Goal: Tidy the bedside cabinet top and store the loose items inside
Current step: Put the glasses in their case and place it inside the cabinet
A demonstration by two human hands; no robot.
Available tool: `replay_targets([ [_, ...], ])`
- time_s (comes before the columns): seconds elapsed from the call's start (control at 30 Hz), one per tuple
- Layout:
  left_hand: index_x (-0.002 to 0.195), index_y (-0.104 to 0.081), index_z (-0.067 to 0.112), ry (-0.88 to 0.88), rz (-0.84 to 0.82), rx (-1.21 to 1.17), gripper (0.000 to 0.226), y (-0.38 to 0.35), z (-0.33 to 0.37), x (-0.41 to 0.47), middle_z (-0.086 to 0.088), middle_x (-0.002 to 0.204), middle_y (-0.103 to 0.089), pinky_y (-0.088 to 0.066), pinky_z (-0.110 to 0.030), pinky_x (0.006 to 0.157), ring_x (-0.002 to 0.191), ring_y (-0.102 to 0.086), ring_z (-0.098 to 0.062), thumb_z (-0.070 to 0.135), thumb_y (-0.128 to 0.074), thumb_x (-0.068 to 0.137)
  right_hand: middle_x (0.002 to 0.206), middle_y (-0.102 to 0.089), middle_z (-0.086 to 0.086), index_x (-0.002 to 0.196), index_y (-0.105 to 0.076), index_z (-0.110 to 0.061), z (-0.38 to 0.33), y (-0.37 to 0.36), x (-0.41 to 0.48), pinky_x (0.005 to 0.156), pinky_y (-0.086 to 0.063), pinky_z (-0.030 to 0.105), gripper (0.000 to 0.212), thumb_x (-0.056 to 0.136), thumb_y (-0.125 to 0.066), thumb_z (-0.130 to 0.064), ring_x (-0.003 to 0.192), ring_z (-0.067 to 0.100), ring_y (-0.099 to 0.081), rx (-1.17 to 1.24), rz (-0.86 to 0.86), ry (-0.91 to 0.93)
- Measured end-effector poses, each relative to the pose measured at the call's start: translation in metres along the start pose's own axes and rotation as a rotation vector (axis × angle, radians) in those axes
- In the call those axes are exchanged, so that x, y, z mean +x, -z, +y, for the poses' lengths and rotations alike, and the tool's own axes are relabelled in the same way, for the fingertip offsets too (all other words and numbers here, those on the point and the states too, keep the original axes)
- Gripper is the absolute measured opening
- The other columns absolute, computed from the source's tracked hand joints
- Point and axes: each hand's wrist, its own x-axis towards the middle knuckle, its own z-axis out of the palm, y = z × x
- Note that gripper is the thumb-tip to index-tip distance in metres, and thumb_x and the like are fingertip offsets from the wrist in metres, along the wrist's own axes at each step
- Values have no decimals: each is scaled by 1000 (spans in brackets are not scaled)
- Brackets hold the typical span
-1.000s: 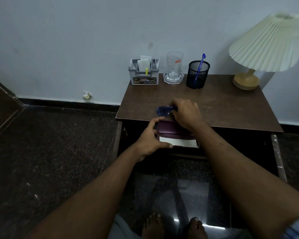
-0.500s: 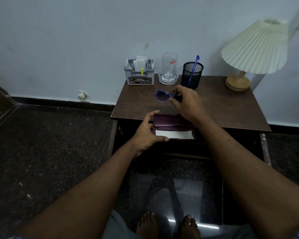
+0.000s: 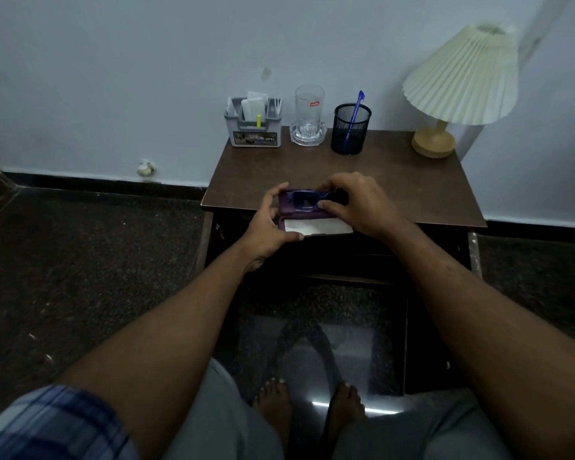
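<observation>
Dim, bluish room (edges bowed), glare streak on floor (image 3: 352, 405).

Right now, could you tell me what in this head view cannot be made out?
- Right half of the glasses: covered by the right hand.
- Left end of the open purple case: behind the left hand.
- Cabinet interior under the top: too dark to show contents.
- Small items in the grey organiser: too small to identify.
- Print on the glass tumbler: too small to read.

Head view, down over cabinet top (image 3: 395, 180)
</observation>
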Motion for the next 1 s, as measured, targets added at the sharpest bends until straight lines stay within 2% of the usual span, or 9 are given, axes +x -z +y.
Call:
replay_targets([
  [0.17, 152, -35, 31, 3, -47, 14, 108, -8, 6, -3, -16, 125, -71, -61, -33, 83, 111, -72, -24, -21, -79, 67, 110, -73, -5, 112, -72, -25, 1, -6, -15, 84, -52, 31, 26, 86, -76, -27, 101, 15, -64, -41, -90, 43],
  [0.27, 154, -33, 27, -8, -82, 5, 109, -12, 7, -3, -22, 129, -68, -61, -36, 89, 112, -70, -25, -25, -75, 68, 110, -72, -3, 112, -72, -23, 3, -10, -21, 81, -44, 25, 28, 85, -77, -25, 103, 16, -64, -72, -107, 58],
  [0.47, 155, -32, 26, 12, -114, 10, 110, -14, 4, -1, -24, 125, -69, -61, -37, 88, 110, -71, -27, -26, -75, 68, 108, -73, -3, 110, -72, -23, 6, -13, -23, 83, -51, 30, 29, 83, -78, -28, 99, 15, -65, -65, -115, 53],
  [0.67, 153, -35, 30, 29, -96, -6, 110, -13, 2, 0, -18, 120, -73, -62, -42, 89, 112, -72, -33, -23, -77, 67, 102, -69, -4, 109, -73, -22, 8, -15, -22, 78, -53, 32, 26, 84, -79, -29, 92, 13, -64, -65, -167, 38],
  [0.83, 152, -36, 34, 41, -104, -20, 110, -12, 2, 0, -16, 120, -73, -62, -40, 86, 112, -72, -32, -21, -77, 67, 105, -71, -1, 114, -74, -18, 7, -16, -24, 80, -53, 31, 32, 85, -78, -32, 93, 13, -66, -62, -163, 44],
  [0.9, 151, -37, 35, 46, -98, -39, 109, -11, 2, 0, -16, 121, -73, -63, -39, 84, 110, -72, -31, -21, -77, 66, 98, -73, 2, 107, -76, -14, 5, -12, -25, 75, -53, 25, 27, 86, -78, -32, 85, 11, -66, 63, -27, 8],
  [1.0, 151, -38, 36, 46, -95, -42, 108, -11, 2, 0, -16, 119, -74, -62, -42, 86, 110, -72, -32, -19, -78, 68, 81, -70, 1, 88, -74, -13, 6, 0, -18, 64, -48, 20, 19, 90, -72, -31, 68, 10, -61, 236, 367, -182],
])
